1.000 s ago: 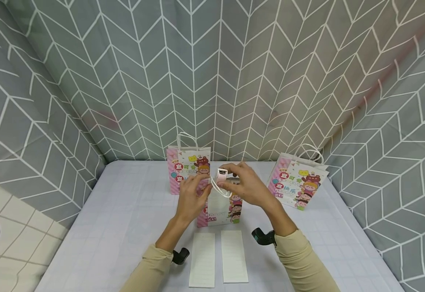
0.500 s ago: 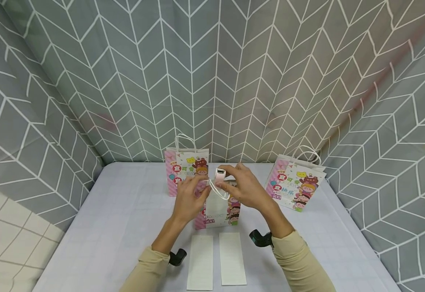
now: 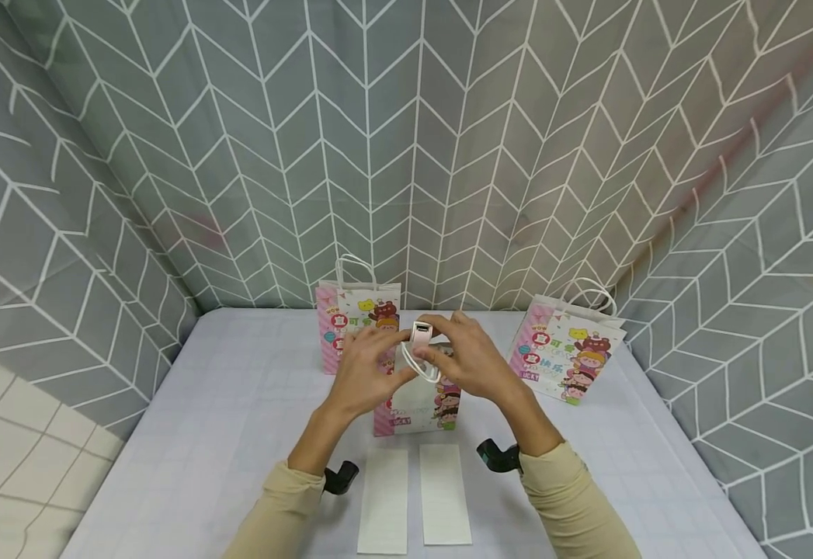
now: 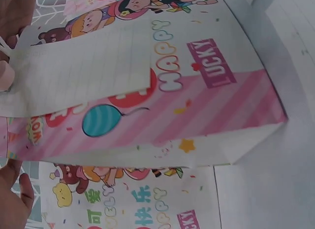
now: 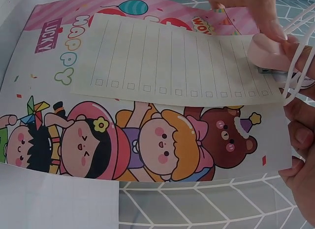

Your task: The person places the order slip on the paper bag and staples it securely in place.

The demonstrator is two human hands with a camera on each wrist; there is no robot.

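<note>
In the head view, my right hand (image 3: 472,359) holds a small pale pink stapler (image 3: 422,335) between thumb and index finger at the top of the middle paper gift bag (image 3: 448,407). My left hand (image 3: 364,373) grips the bag's upper left edge, with its thumb in front beside the white handle loop (image 3: 423,369) and its index finger close to the stapler. A sheet of lined paper with checkboxes (image 5: 172,61) lies against the bag's front, its upper end at the stapler (image 5: 268,52) in the right wrist view. The stapler's jaws are mostly hidden.
Two similar gift bags stand behind, one at the left (image 3: 329,334) and one tilted at the right (image 3: 567,349). Two white notepads (image 3: 383,501) (image 3: 445,497) lie side by side on the pale tablecloth (image 3: 238,404). A patterned curtain (image 3: 378,155) hangs behind the table.
My left hand has shifted right, its thumb and index finger now closer to the stapler. The right hand keeps its hold on the stapler, nearly still. The bags have stayed in place.
</note>
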